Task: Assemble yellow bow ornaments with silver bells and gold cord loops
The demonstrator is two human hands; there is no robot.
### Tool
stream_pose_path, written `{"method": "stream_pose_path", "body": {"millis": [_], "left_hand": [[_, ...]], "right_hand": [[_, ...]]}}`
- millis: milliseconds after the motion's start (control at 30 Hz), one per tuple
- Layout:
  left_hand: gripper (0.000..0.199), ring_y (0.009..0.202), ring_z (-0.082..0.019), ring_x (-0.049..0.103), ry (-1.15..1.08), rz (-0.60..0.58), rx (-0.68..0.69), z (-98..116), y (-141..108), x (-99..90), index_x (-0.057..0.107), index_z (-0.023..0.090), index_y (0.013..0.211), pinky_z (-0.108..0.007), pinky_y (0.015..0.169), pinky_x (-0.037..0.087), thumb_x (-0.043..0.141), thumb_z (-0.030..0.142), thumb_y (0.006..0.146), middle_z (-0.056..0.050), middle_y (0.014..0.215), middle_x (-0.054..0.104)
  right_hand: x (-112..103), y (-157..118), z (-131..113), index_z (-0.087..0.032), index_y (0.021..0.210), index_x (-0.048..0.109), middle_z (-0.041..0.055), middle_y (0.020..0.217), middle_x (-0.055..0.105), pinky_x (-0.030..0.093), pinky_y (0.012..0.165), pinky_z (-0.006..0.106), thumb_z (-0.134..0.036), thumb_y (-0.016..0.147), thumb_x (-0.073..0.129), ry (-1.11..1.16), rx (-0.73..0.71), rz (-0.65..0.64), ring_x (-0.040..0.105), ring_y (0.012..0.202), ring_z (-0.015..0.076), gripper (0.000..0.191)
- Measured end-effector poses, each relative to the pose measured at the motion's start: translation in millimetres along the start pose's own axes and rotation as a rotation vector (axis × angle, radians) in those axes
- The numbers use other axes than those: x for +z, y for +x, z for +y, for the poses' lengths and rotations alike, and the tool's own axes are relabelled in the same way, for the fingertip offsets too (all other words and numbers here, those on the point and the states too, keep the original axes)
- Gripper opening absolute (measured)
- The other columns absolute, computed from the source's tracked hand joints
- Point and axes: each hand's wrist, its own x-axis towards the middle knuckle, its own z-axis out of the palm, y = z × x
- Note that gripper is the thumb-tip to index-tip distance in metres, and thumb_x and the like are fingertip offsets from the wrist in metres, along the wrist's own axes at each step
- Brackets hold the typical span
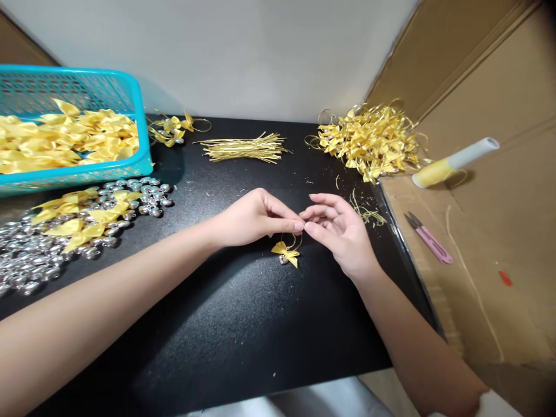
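Observation:
My left hand [260, 217] pinches a gold cord loop, its thumb and forefinger pressed together over the black table [226, 324]. Thumb and fingertips of my right hand [341, 231] meet the left fingertips at the same spot on the cord; the other right fingers are loosely curled. Below the fingers hangs or rests a yellow ribbon bow [286, 253] with a small silver bell-like bead [284, 260] on it. The fingertips hide the top of the loop.
A turquoise basket [141, 121] of yellow bows stands at the left, near silver beads [39, 255]. Cut gold cords [245, 148] lie at the back. Looped bows [369, 139] are heaped back right. Pink thread snips [430, 238] and a tube [456, 162] are at the right.

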Motion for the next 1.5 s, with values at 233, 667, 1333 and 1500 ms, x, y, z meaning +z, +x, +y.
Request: {"method": "stream_pose_path", "body": {"millis": [233,667,1333,1500], "left_hand": [[0.021,0.059,-0.01,0.057,-0.082,0.004,0.005,0.4,-3.4,0.0,0.081,0.015,0.085,-0.018,0.051,0.041,0.068,0.032,0.083,-0.006,0.078,0.077],[0.017,0.052,-0.008,0.058,-0.169,-0.007,0.031,-1.1,1.1,5.2,0.079,0.015,0.079,-0.015,0.046,0.044,0.068,0.026,0.083,-0.002,0.061,0.071],[0.012,0.054,-0.009,0.066,-0.271,0.059,0.024,4.0,3.0,11.2,0.078,0.012,0.076,-0.015,0.052,0.054,0.068,0.015,0.082,-0.002,0.062,0.073],[0.013,0.054,-0.01,0.065,-0.268,0.114,0.035,5.7,3.5,12.7,0.077,0.012,0.073,-0.016,0.051,0.055,0.068,0.017,0.082,-0.002,0.062,0.072]], "right_hand": [[6.2,-6.0,-2.2,-0.023,0.103,0.057,-0.0004,0.084,0.072,0.049,0.081,0.035,-0.016,0.067,0.077,-0.387,-0.013,-0.098,0.068,0.083,0.0182,0.042],[11.8,-6.2,-1.9,-0.022,0.096,0.057,-0.0035,0.079,0.067,0.049,0.073,0.029,-0.011,0.072,0.072,-0.338,0.022,-0.166,0.066,0.076,0.0144,0.031],[11.2,-6.5,2.9,-0.022,0.088,0.057,-0.0036,0.079,0.068,0.048,0.068,0.028,-0.015,0.072,0.073,-0.418,0.031,-0.17,0.067,0.075,0.0152,0.024],[13.7,-7.5,4.0,-0.022,0.096,0.058,-0.0006,0.085,0.068,0.053,0.075,0.032,-0.016,0.073,0.07,-0.359,0.056,-0.191,0.068,0.079,0.0171,0.026]]}}
